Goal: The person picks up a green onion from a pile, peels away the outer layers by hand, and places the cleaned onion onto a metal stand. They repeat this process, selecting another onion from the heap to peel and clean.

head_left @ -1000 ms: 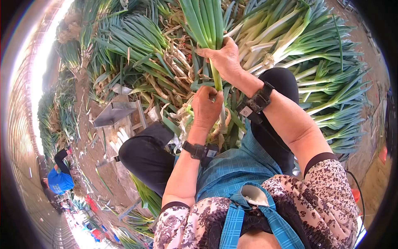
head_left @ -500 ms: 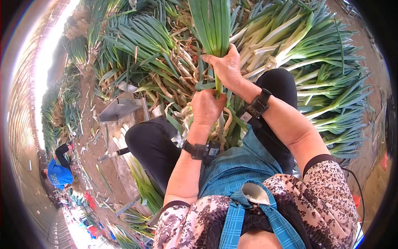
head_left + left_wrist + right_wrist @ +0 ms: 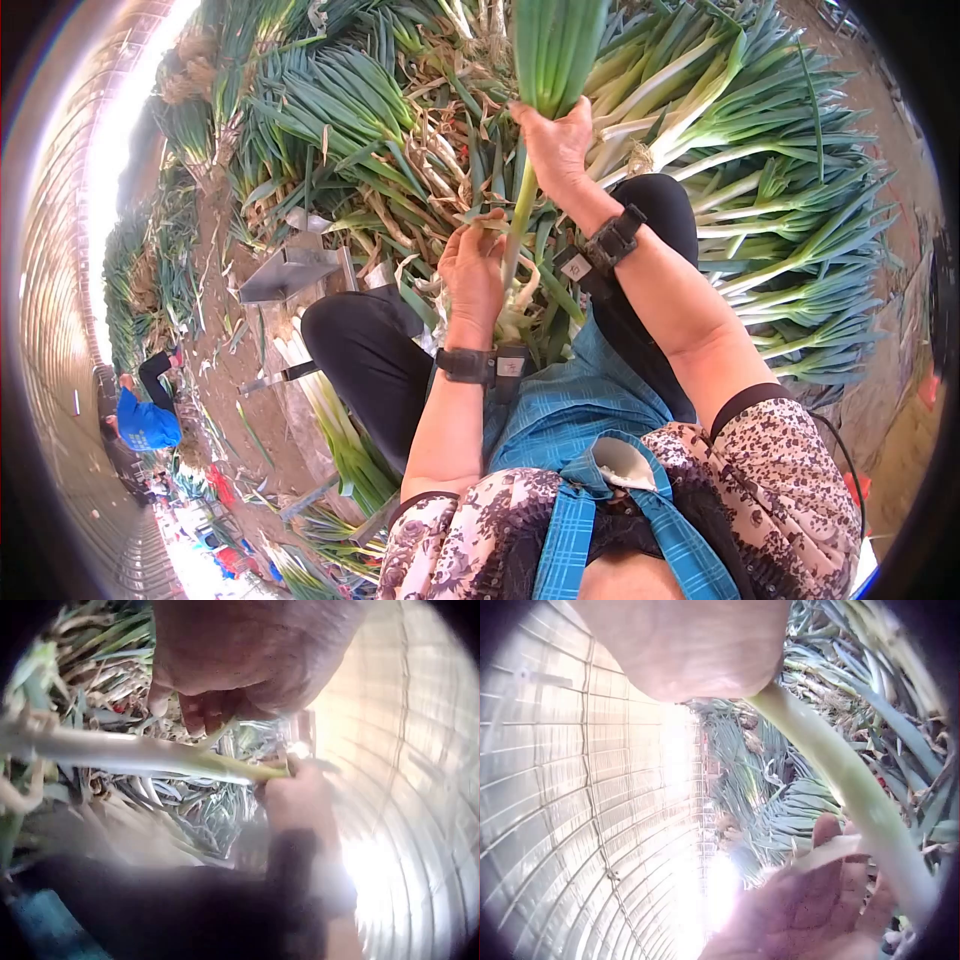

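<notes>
My right hand (image 3: 560,148) grips a large green onion (image 3: 524,215) just below its fan of green leaves (image 3: 560,50). The pale stalk hangs down between my knees, its lower end partly hidden. Left of the stalk is my left hand (image 3: 472,275), palm turned up, pinching a thin strip of outer leaf (image 3: 829,853). In the left wrist view this strip slants from the stalk (image 3: 135,750) up to the fingers, and the right hand (image 3: 300,795) holds the stalk's far end.
Green onions (image 3: 790,220) lie fanned out at the right, with another bunch (image 3: 340,105) at the upper left. Loose peelings (image 3: 440,165) cover the ground ahead. A metal stand (image 3: 288,274) and stripped stalks (image 3: 335,415) are beside my left knee. Farther left a person in blue (image 3: 147,422) works.
The right hand has moved right with the green onion. The left hand has come off the stalk to the left and down, turning its palm up with a leaf strip in its fingers.
</notes>
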